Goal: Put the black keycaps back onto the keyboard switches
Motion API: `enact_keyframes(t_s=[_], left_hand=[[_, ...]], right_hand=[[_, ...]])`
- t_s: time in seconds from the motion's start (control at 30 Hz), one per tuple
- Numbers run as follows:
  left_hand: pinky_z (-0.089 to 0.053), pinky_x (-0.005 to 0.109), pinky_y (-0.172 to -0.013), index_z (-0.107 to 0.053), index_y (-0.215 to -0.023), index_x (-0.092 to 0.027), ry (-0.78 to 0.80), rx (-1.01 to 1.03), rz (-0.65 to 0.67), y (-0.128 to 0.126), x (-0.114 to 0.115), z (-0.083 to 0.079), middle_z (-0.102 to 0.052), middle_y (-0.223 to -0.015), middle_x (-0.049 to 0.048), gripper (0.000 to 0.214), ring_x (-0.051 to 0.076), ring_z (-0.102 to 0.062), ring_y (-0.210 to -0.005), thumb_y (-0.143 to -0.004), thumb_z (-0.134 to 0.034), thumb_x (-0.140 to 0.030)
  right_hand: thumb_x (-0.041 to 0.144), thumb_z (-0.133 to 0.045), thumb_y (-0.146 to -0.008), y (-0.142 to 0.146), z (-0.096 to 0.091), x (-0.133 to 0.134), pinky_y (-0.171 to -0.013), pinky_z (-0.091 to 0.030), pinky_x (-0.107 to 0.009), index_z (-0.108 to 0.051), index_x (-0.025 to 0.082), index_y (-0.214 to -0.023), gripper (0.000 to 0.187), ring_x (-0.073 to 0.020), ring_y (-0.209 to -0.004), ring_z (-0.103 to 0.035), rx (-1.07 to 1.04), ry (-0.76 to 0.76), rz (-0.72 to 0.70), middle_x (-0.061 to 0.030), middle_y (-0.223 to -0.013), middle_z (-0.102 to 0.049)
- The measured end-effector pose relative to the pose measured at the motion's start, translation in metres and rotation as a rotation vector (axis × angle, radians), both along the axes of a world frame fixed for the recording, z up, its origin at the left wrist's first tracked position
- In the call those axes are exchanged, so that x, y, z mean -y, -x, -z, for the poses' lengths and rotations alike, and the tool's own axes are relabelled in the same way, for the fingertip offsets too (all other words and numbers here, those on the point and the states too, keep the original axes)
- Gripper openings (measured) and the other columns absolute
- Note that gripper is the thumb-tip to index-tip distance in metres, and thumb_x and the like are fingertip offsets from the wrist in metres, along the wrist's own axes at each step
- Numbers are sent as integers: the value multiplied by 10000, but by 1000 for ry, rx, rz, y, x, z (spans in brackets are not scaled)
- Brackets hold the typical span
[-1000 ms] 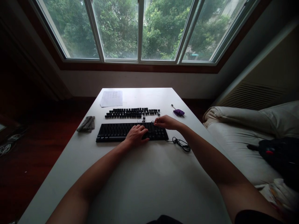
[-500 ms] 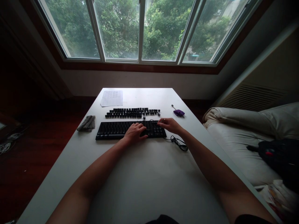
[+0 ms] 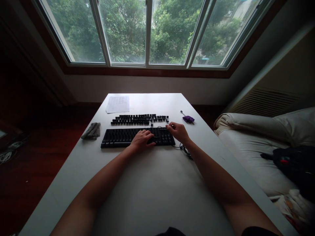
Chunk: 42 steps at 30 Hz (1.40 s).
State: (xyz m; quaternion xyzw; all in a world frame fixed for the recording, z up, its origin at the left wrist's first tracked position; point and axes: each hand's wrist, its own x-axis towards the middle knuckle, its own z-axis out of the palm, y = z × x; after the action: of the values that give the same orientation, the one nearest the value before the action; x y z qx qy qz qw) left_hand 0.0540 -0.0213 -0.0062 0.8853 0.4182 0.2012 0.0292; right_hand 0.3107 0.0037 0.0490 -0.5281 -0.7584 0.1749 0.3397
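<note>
Black and full-size, the keyboard lies on the white table, just on the near side of rows of loose keycaps. The left hand rests near its middle, fingers lightly spread and thumb apart, which seems a sound way to steady it. At the far right corner is the right hand, thumb and forefinger drawn close (whether they pinch anything, I cannot tell). Good handling here would probably mean light, straight up-and-down finger force, no sideways prying, and a wrist clear of the cable.
</note>
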Motion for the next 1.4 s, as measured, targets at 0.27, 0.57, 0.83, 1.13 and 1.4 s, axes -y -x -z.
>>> enact_keyframes(t_s=[0.27,0.57,0.83,1.13,1.4], left_hand=[[-425,415,-891,-634,-1156,-250,-22,-14,-10,-1,-2,-1,-634,-1121,72,362,252,-552,-1016,-880,-624,-484],[-424,420,-893,-643,-1163,-251,-20,-6,9,1,-1,-4,-642,-1126,73,344,254,-551,-1018,-873,-630,-437],[-426,420,-919,-646,-1191,-266,-12,7,48,7,-6,-1,-645,-1131,66,370,251,-546,-1023,-853,-651,-416],[-428,424,-930,-648,-1195,-271,0,13,58,8,-5,-2,-646,-1132,67,377,255,-547,-1031,-847,-655,-417],[-435,418,-913,-670,-1131,-262,24,51,30,6,-2,-3,-656,-1118,62,315,252,-559,-1023,-858,-648,-420]], right_hand=[[629,-493,-899,3,3,2,-583,-356,-289,-631,184,-754,488,-152,-551,-485,2,-55,-16,-23,-591,-581],[669,-474,-897,1,7,0,-590,-364,-291,-645,182,-768,532,-159,-550,-504,-4,-44,6,-33,-600,-605],[676,-504,-876,0,5,-2,-610,-402,-302,-656,185,-777,523,-179,-577,-550,-18,12,31,-50,-636,-656],[706,-487,-865,-11,16,-9,-623,-478,-314,-612,187,-743,548,-179,-557,-596,-196,134,69,-48,-608,-658],[730,-528,-833,-14,17,-10,-576,-484,-300,-610,177,-741,567,-155,-525,-564,-352,165,55,-52,-602,-646]])
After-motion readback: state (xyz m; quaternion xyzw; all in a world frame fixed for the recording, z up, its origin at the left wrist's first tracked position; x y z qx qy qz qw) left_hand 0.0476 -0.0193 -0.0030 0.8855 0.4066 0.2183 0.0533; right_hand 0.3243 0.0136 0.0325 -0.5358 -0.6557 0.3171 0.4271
